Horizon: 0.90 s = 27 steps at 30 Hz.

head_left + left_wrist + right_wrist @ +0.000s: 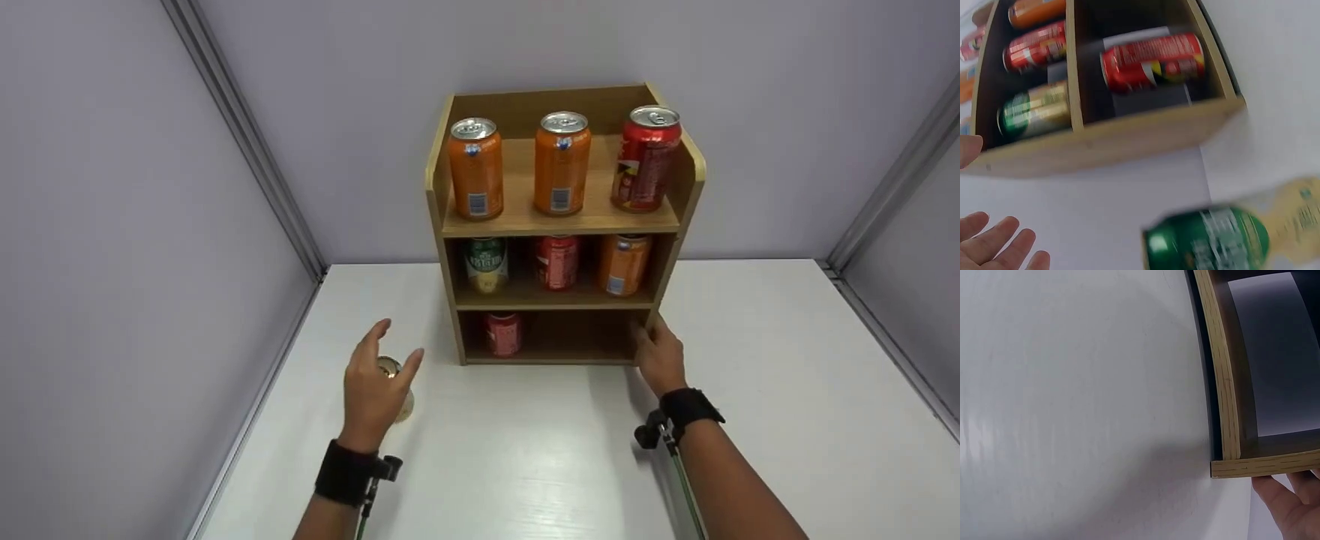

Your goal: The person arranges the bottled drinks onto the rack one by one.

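My left hand (pixel 375 390) is spread, thumb apart from the fingers, and holds nothing. Just past it a green and pale-gold drink can (pixel 1207 242) stands on the table, mostly covered by the hand in the head view. In the left wrist view its fingers (pixel 994 242) show at the lower left. My right hand (pixel 661 358) grips the lower right side panel of a small wooden shelf (pixel 555 306). Two of its fingers (pixel 1275 498) lie against the panel's outer face in the right wrist view. A red can (pixel 503 334) stands at the left of the bottom level.
Two orange cans (pixel 476 176) and a red can (pixel 646 165) stand on the top level. The middle level holds a green can (pixel 487 266), a red can (pixel 557 264) and an orange can (pixel 624 266). Behind the white table (pixel 540 457) rises a pale wall (pixel 360 135).
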Each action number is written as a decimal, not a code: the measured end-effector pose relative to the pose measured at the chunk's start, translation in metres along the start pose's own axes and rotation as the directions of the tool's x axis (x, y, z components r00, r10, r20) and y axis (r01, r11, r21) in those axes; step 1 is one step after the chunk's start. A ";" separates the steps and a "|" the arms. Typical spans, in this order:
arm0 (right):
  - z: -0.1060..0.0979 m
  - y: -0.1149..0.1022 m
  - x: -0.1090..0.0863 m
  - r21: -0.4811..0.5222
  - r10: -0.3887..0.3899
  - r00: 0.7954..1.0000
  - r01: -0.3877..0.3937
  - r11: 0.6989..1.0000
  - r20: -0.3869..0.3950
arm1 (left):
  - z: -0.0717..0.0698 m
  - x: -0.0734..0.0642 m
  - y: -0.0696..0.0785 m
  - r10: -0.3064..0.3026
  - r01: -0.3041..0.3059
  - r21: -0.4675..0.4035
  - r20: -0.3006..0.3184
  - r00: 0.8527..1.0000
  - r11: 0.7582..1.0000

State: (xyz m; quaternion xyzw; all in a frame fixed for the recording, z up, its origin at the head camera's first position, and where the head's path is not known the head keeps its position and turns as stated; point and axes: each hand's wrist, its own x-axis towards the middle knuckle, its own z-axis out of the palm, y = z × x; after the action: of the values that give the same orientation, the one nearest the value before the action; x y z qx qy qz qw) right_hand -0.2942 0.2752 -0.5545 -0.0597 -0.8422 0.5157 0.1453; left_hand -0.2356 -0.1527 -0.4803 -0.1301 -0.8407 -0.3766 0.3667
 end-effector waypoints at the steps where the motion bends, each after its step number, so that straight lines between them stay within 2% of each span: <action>1: 0.000 0.000 0.000 0.001 -0.002 1.000 0.002 1.000 -0.004 | -0.005 -0.002 -0.006 -0.022 0.022 0.001 0.001 1.000 1.000; 4: 0.000 0.001 0.000 -0.008 -0.009 1.000 0.009 1.000 -0.011 | -0.017 -0.009 -0.022 -0.103 0.103 -0.004 0.009 0.995 0.995; 7: 0.000 0.002 0.001 -0.026 -0.008 1.000 0.008 1.000 -0.010 | -0.023 -0.020 -0.035 -0.175 0.175 -0.018 0.009 0.985 0.984; 15: 0.000 0.001 0.000 -0.009 -0.013 1.000 0.013 1.000 -0.003 | -0.022 -0.040 -0.053 -0.319 0.321 -0.046 0.051 0.946 0.946; 17: 0.000 0.000 0.000 -0.011 -0.013 1.000 0.013 1.000 -0.006 | -0.018 -0.044 -0.057 -0.354 0.359 -0.063 0.082 0.932 0.931; 21: -0.001 0.000 0.000 -0.012 -0.008 1.000 0.008 1.000 -0.002 | -0.012 -0.049 -0.064 -0.433 0.447 -0.080 0.148 0.889 0.891; 27: -0.001 0.000 0.000 -0.019 -0.007 1.000 0.007 1.000 -0.004 | -0.001 -0.054 -0.075 -0.496 0.527 -0.115 0.218 0.841 0.842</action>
State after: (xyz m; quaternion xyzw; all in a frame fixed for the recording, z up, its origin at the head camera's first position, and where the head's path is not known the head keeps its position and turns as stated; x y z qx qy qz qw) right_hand -0.2942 0.2761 -0.5543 -0.0590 -0.8471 0.5070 0.1483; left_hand -0.2344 -0.2020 -0.5589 0.0354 -0.8390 -0.5179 0.1628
